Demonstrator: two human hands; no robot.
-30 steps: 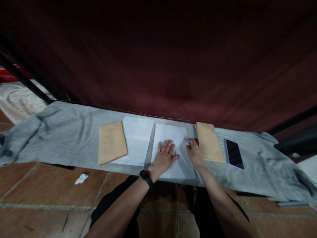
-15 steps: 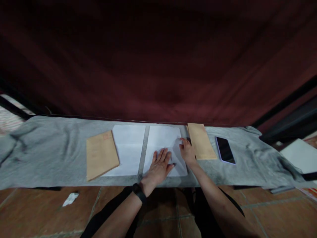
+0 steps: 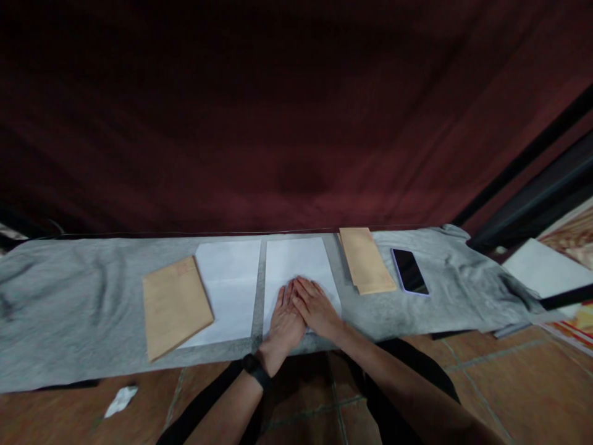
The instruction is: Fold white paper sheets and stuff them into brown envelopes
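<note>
My left hand (image 3: 286, 318), with a black band on its wrist, lies flat on a white sheet of paper (image 3: 299, 256). Partly over its thumb side rests my right hand (image 3: 317, 309), fingers stretched out and pointing forward on the same sheet. Neither hand grips anything. To the left lies another white paper (image 3: 231, 287), its left side covered by a brown envelope (image 3: 176, 306). Right of the hands are brown envelopes (image 3: 368, 262), stacked slightly out of line.
A phone (image 3: 410, 272) in a lilac case lies right of the envelopes. Grey cloth (image 3: 69, 309) covers the narrow table. Behind it hangs a dark red curtain (image 3: 278, 154). Crumpled white tissue (image 3: 121, 400) is on the tiled floor.
My right hand has moved left from the sheet's right edge and now rests against and over my left hand. The view has turned slightly.
</note>
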